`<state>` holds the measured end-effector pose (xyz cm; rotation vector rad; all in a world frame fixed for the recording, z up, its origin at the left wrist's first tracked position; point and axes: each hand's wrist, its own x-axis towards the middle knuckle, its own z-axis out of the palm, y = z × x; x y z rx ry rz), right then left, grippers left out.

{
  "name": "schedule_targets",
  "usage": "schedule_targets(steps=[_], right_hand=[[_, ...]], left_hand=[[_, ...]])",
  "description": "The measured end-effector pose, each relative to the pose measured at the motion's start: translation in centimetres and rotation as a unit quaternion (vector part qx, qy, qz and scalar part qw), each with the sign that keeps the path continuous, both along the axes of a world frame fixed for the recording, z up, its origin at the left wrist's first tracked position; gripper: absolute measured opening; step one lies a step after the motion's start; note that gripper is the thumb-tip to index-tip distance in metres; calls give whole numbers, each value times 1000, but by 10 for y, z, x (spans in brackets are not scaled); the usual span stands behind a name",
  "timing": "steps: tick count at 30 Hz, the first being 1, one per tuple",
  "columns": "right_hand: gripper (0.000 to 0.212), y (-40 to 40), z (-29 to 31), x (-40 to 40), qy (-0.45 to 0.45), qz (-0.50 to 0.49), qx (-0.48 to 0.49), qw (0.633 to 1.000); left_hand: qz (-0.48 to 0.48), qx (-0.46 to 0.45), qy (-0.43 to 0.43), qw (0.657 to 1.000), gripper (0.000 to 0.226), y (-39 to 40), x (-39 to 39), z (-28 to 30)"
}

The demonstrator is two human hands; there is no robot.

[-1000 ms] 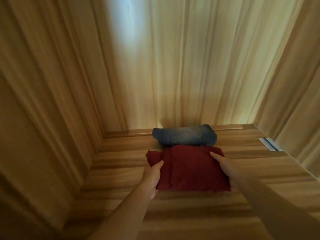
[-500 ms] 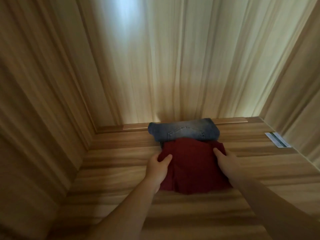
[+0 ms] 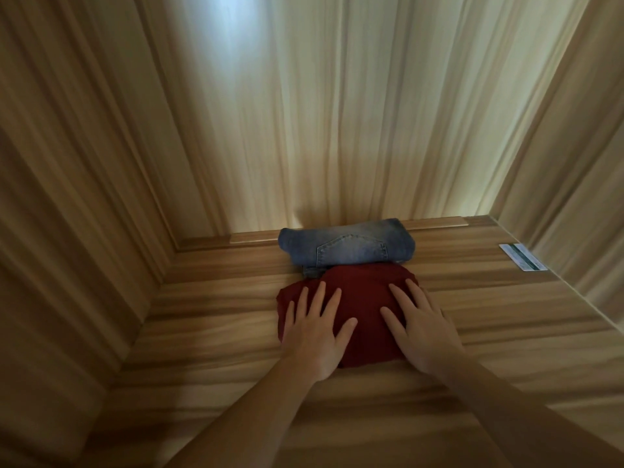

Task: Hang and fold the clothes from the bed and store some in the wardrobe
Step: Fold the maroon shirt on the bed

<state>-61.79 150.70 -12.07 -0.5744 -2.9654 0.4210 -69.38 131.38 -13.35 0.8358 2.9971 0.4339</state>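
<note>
Pressing flat, fingers straight, left hand (image 3: 315, 332) and right hand (image 3: 422, 327) rest on the folded red garment (image 3: 363, 298) (touching folded jeans (image 3: 347, 246)) on the wardrobe shelf (image 3: 209, 319).

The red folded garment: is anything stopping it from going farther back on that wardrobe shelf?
Yes. The folded jeans lie right behind the red garment, against the back wall, their edges touching. The left hand and right hand press flat on it.
</note>
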Motion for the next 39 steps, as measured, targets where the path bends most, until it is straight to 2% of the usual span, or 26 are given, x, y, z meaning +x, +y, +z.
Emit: schedule_targets(steps=[6,15,18,24,27,39], right_hand=[[68,6,0,-27,-6,-19,10,1000],[67,5,5,-31,-12,-38,17,999],[70,3,15,-19,-1,-42,14,999],[60,0,43,28,20,-55,25,998],[55,-8,57,66,33,-60,31,997],[63,-59,109,212,-4,-104,58,993]], left_hand=[[9,8,1,1000,76,5,-24,1],[1,73,-19,997,74,3,-37,2],[28,50,-8,998,74,-3,-34,9],[23,30,38,999,71,0,-7,31],[-2,32,35,999,70,2,24,42],[-136,1,42,990,57,-56,123,115]])
